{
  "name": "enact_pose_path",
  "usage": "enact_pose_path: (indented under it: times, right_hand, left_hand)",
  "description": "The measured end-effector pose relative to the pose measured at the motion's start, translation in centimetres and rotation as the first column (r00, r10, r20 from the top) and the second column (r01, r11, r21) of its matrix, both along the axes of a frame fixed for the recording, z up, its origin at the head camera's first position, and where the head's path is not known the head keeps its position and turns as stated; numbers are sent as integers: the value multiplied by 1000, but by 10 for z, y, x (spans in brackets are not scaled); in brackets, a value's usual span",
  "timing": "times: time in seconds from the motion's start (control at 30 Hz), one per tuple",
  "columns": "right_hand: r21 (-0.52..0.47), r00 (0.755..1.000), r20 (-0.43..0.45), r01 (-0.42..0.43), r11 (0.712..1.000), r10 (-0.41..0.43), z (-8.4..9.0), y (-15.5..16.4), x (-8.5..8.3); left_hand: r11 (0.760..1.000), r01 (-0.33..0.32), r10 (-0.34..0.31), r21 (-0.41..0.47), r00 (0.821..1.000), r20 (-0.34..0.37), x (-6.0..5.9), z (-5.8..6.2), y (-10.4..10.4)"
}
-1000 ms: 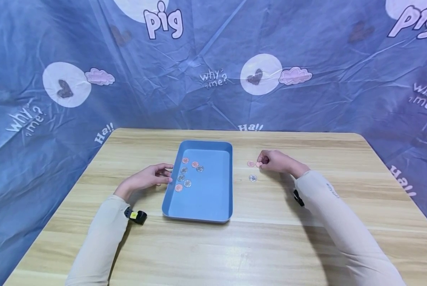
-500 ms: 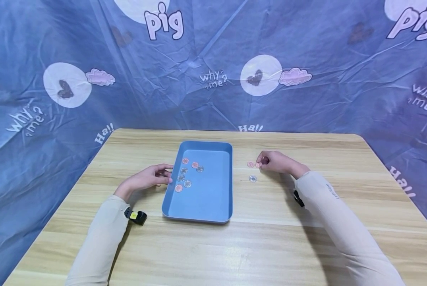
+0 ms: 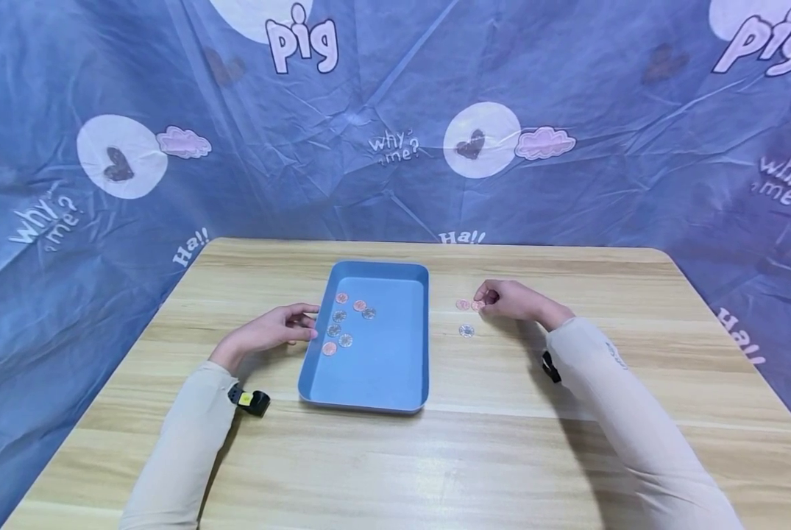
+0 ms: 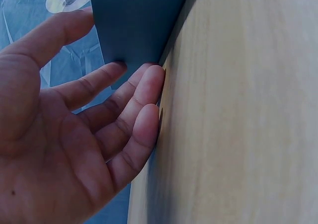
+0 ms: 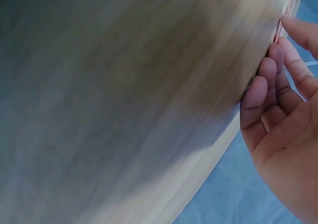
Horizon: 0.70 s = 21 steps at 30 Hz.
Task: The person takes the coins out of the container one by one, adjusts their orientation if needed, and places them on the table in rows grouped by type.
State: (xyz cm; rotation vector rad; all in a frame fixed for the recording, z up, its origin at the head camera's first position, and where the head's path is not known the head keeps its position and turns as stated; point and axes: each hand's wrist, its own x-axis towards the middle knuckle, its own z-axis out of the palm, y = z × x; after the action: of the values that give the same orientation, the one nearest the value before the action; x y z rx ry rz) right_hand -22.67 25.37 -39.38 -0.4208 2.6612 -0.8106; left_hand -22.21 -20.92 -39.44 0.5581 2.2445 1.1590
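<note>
At nine o'clock on the blue tray [image 3: 388,368], the left hand [image 3: 263,331], fingers loosely apart, touches the wall. Seven coins [image 3: 338,316] lie inside between eight and twelve. On the table [image 3: 501,434], towards half past two, the right hand [image 3: 513,300] has thumb and forefinger clamped on a copper coin [image 3: 477,305]; another [image 3: 462,305] sits beside it at nine, a silver coin [image 3: 466,331] near seven.

Table [image 3: 395,471]: wood-look top, light grain running across, smooth, with a soft sheen under the light. Tray [image 3: 388,375]: smooth, matt blue; whether plastic or coated metal cannot be determined. Copper-toned coins [image 3: 360,305] and silver-toned coins [image 3: 466,331]: metallic in appearance, faces patterned. Backdrop [image 3: 395,73]: printed cloth, creased, faintly glossy along folds. Sleeves [image 3: 183,449]: pale cloth, matt, lightly wrinkled.
</note>
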Motion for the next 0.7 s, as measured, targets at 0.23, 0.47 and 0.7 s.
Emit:
enact_pose_path:
  times: [0.23, 0.47, 0.7]
  right_hand:
    - [-99, 998, 51, 26, 995, -21, 2, 6, -2]
    - [-180, 999, -21, 25, 983, -29, 10, 3, -1]
    - [-261, 997, -35, 64, 963, -76, 23, -15, -2]
  left_hand:
    - [1000, 3, -3, -7, 1000, -2, -2, 0, 0]
    - [1000, -6, 6, -19, 1000, 3, -2, 3, 2]
    - [1000, -3, 3, -15, 1000, 10, 0, 2, 0]
